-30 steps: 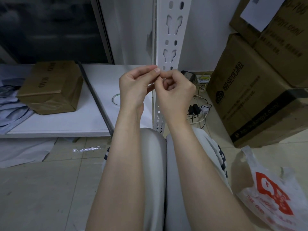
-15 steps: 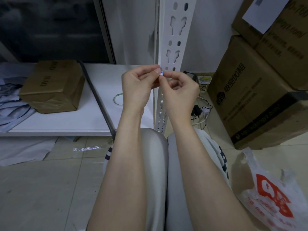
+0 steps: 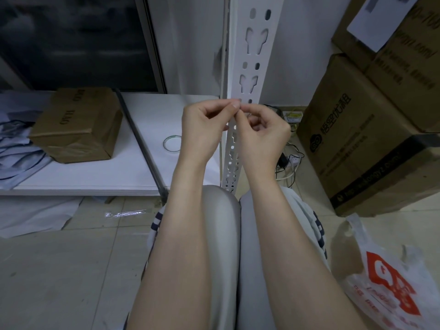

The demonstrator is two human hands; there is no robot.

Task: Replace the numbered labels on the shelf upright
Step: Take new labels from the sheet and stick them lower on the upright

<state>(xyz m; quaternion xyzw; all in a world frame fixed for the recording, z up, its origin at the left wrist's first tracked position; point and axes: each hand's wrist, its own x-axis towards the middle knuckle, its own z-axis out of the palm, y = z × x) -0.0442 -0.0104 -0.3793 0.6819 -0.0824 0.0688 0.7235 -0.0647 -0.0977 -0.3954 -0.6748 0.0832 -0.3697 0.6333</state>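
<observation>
White perforated metal shelf upright (image 3: 254, 55) stands vertical at right edge of low white counter (image 3: 95, 172). Left hand (image 3: 200, 129) and right hand (image 3: 262, 134) just in front of it, fingers curled, thumb-and-forefinger tips meeting. Cannot tell what they pinch: too small.

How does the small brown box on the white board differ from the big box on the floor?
The small box lies on the white board with nothing on top; the big box stands on the floor under another carton. The small box bears only short dark lettering; the big box has a logo and a black band. Both are brown cardboard.
</observation>
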